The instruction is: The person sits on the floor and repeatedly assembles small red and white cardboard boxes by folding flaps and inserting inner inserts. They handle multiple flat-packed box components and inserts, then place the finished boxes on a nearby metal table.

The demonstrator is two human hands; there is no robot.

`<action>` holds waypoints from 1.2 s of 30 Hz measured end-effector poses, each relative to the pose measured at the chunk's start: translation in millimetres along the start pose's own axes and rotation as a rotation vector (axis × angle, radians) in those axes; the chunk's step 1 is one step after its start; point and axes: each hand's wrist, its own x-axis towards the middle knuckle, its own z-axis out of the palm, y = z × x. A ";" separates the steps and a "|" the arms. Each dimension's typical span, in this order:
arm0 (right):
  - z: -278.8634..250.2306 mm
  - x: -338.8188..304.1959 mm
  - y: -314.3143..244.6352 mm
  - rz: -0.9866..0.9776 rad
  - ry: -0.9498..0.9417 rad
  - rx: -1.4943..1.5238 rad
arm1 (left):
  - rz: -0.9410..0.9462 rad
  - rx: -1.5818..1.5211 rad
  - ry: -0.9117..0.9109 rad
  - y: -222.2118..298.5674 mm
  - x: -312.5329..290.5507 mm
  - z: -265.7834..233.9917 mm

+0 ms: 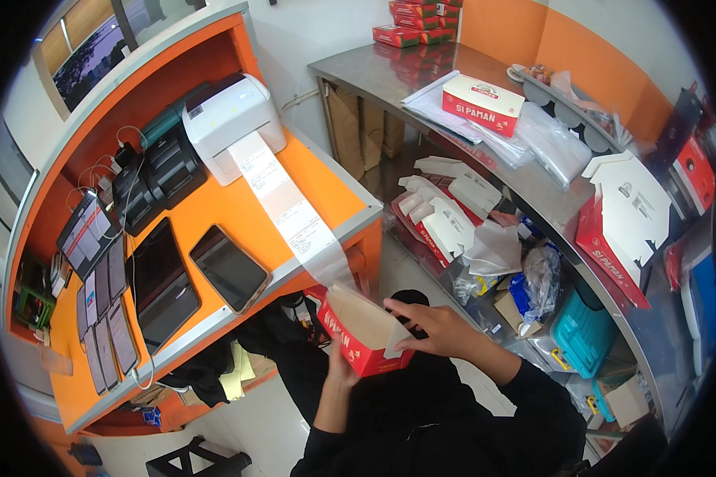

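Seemingly for steadiness, bracing the red box (364,359) with the left hand (339,369) while pinching its part-hidden right flap (393,337) with the right hand (439,327).

White printer (234,115) on orange desk (320,181), paper strip (282,205) running off the edge. Black tablet (161,282) flat, phone (229,266) to its right, smaller phones (102,296) left. Steel table (358,62) right: clear bags (550,143) on top, teal bin (584,338) below.
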 end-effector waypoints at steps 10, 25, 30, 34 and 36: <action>1.2 -2.1 -4.4 -0.136 -0.064 -0.023 | -0.133 0.026 -0.036 11.8 -21.5 43.4; 20.6 -5.7 14.4 0.123 0.179 0.840 | 0.151 0.588 -0.320 -12.8 -36.7 28.9; 33.1 -8.6 7.9 -0.054 0.106 0.724 | 0.283 0.383 -0.197 -3.2 -35.8 27.4; 35.3 -6.4 5.0 -0.104 0.118 0.614 | 0.457 0.489 -0.208 13.2 -37.9 62.5; 35.8 -5.6 3.2 -0.081 0.143 0.652 | 0.547 0.640 -0.225 13.8 -37.2 59.0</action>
